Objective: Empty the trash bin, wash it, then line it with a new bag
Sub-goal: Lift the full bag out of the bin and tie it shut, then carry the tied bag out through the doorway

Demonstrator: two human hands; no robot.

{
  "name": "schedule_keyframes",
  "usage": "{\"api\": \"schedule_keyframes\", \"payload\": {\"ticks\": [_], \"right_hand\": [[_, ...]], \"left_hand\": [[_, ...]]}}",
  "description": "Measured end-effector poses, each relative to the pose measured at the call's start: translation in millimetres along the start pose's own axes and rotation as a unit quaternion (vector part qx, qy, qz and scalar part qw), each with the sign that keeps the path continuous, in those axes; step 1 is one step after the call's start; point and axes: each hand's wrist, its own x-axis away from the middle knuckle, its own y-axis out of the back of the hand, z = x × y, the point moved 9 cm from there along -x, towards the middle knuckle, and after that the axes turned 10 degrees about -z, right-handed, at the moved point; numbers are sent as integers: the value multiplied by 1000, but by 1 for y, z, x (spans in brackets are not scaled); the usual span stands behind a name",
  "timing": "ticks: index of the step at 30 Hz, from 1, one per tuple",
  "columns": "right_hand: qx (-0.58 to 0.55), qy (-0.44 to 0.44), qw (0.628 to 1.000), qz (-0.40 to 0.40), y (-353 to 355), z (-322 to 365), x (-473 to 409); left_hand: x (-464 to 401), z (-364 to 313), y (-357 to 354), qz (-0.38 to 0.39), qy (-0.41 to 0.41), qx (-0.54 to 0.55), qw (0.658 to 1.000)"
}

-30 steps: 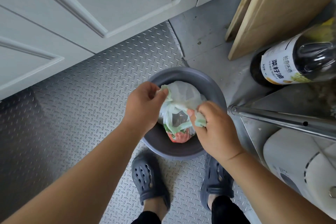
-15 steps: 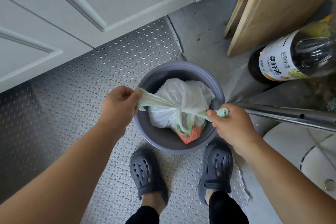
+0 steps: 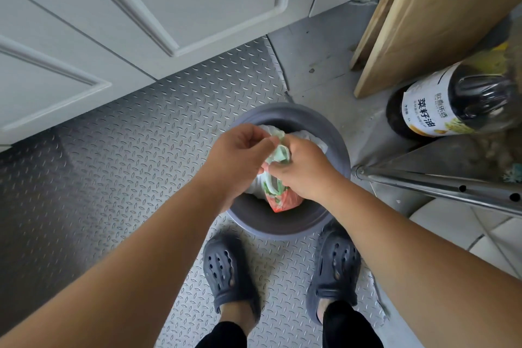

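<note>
1. A grey round bin (image 3: 336, 147) stands on a patterned metal floor mat (image 3: 135, 155), just in front of the person's two dark clogs (image 3: 226, 271).
2. Inside the bin sits a full white trash bag (image 3: 310, 137) with pale green handles (image 3: 279, 154); a red and green wrapper (image 3: 282, 202) shows through its near side.
3. The left hand (image 3: 240, 155) is above the bin, fingers curled, pinching the green handle material at the middle of the bag.
4. The right hand (image 3: 305, 169) meets it from the other side, fingers curled round the same green handles; the two hands touch over the bag's top.
5. To the right, a dark oil bottle (image 3: 440, 107) with a white label stands beside a metal rack (image 3: 423, 178), well apart from the bin.
6. Wooden boards (image 3: 423, 14) lean at upper right; pale panelled cabinet doors (image 3: 141, 8) fill the upper left.
</note>
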Motion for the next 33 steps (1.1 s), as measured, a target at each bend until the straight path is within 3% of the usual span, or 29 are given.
{"api": "schedule_keyframes", "payload": {"ticks": [4,10,13,19,25,33], "right_hand": [[19,-9,1000,-4,0,-5,4],[62,7,997,-40,18,18,20],[52,14,997,-54,33,42,35],[-3,-53,996,-75,72,81,88],[-9,-109,992,-67,138,139,182],[-28,-140,989,-35,217,211,331]], "left_hand": [[5,9,8,2,46,6,999],[17,21,62,-127,109,-13,986],[41,38,81,-96,140,-119,978],[136,51,125,-37,179,-282,942],[267,-2,172,-36,211,-299,930],[424,-115,196,1,175,-322,930]]}}
